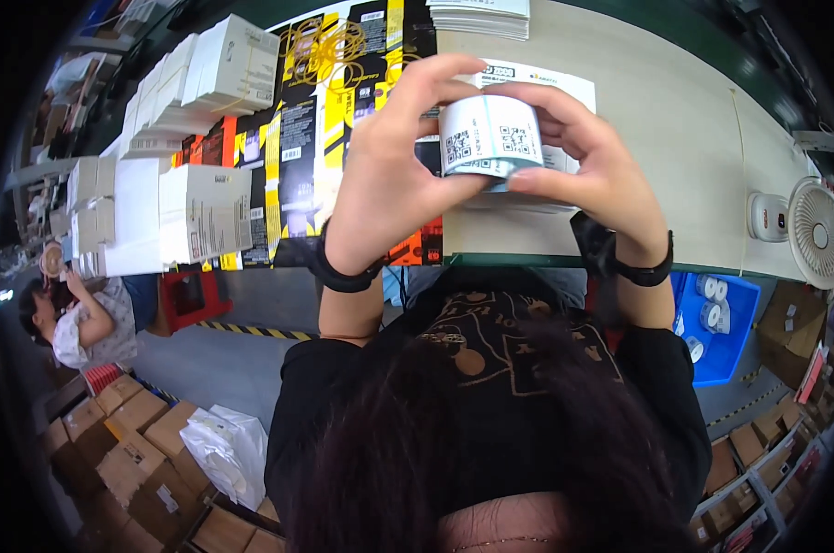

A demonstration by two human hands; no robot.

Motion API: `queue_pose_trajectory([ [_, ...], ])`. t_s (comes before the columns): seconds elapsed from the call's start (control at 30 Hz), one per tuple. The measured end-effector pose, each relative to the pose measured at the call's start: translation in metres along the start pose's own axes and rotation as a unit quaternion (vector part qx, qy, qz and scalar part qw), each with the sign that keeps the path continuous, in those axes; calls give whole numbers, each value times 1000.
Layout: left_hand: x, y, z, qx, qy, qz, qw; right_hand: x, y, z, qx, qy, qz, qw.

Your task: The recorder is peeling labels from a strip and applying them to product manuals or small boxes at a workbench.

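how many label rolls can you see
4: one label roll held up between the left hand and right hand, three rolls in the blue bin at right. More may be hidden.

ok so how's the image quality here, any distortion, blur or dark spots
Head view: strong fisheye, the table edge bows and the corners go black; the label roll between left hand and right hand is sharp and evenly lit; the hair at the bottom is dark and soft.

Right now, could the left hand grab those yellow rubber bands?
Probably not at once: the left hand helps hold the label roll. The rubber bands lie uncovered farther up the table.
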State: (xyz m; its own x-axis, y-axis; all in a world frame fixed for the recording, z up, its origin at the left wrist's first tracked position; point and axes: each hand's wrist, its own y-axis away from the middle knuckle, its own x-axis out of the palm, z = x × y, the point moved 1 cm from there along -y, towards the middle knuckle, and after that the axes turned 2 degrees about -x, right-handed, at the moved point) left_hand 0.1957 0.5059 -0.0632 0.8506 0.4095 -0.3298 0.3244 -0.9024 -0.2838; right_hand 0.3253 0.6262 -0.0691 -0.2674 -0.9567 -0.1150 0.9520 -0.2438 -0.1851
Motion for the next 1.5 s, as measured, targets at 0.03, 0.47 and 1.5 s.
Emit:
queue_pose_trajectory([
  [0.03, 2, 7, 4, -4, -10, -14, 1000, 3, 2, -2, -1, -3, 4, 1000],
  [0.47, 14, 70, 26, -87, 116, -127, 981, -2, 34, -13, 6, 76, -49, 996],
  [1.5, 8, 30, -11, 201, 58, 143, 967, 40, 34, -54, 88, -598, 291, 741],
])
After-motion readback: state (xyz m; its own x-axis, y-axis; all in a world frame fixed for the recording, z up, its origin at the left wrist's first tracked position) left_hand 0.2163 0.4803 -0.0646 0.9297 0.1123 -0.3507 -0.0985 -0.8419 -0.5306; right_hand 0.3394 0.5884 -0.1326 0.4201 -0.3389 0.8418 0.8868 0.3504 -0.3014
